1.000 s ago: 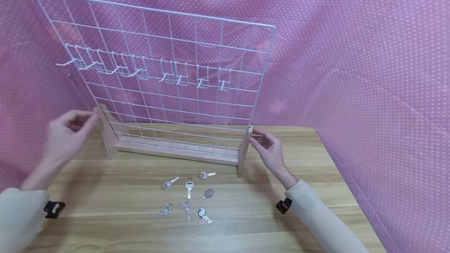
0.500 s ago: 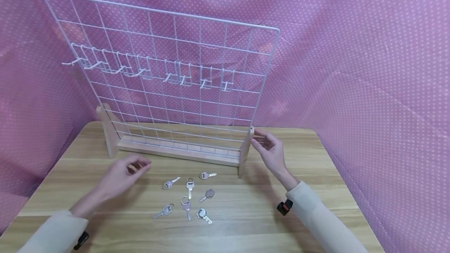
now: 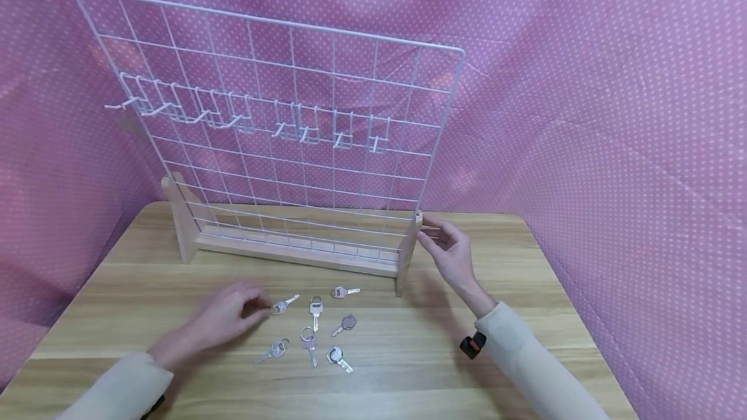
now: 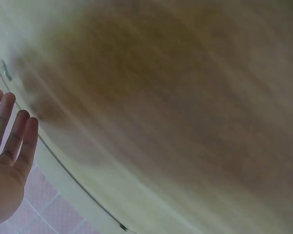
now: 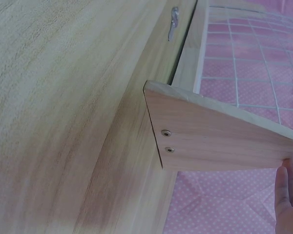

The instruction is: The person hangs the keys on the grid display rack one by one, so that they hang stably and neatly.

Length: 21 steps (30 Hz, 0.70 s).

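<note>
In the head view my left hand (image 3: 233, 313) is low over the table, its fingertips right at the ring of the leftmost upper key (image 3: 284, 304). The left wrist view shows that hand's fingers (image 4: 14, 134) extended at its left edge. My right hand (image 3: 452, 255) touches the outer side of the wooden end panel (image 3: 406, 255) of a stand. Its fingertips meet that panel (image 5: 219, 131) in the right wrist view, fairly straight. The stand carries a white wire grid (image 3: 292, 174) with a row of white hooks (image 3: 236, 120).
Several other keys with rings lie before the stand, including a silver key (image 3: 316, 313), a round-headed key (image 3: 338, 358) and a lower left key (image 3: 274, 350). Pink dotted cloth (image 3: 613, 115) surrounds the wooden table (image 3: 525, 342).
My left hand has come from the stand's left end panel, rightward and down to the keys. My right hand has stayed at the right end panel.
</note>
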Tool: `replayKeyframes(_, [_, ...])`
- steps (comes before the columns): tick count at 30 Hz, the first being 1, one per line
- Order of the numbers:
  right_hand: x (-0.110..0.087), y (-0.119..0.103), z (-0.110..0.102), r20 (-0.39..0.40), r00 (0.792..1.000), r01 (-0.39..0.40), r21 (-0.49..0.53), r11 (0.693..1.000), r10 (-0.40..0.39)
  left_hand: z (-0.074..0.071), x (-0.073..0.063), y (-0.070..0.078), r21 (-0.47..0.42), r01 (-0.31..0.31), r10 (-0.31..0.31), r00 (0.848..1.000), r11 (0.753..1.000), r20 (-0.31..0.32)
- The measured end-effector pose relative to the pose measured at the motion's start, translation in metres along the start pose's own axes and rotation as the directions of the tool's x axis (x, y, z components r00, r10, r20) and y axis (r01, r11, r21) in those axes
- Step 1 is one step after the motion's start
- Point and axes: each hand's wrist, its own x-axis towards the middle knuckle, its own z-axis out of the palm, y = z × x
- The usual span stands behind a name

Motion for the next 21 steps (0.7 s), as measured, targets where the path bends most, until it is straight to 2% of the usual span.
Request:
replayKeyframes(5, [0.0002, 0.0007, -0.0006, 0.005, 1.000, 0.001, -0.006, 1.000, -0.001, 0.0068, 0.0035, 0.0024, 0.037, 0.005, -0.007, 0.998, 0.999, 0.057])
replayKeyframes(10, [-0.0001, 0.0000, 0.0000, 0.014, 1.000, 0.006, -0.008, 1.000, -0.005, 0.0057, 0.0054, 0.0027, 0.034, 0.010, -0.013, 0.995, 0.999, 0.097])
replayKeyframes(21, [-0.0002, 0.0009, 0.0006, -0.006, 1.000, 0.007, -0.019, 1.000, -0.008, 0.0082, 0.0070, -0.0005, 0.048, 0.016, -0.021, 0.994, 0.999, 0.105])
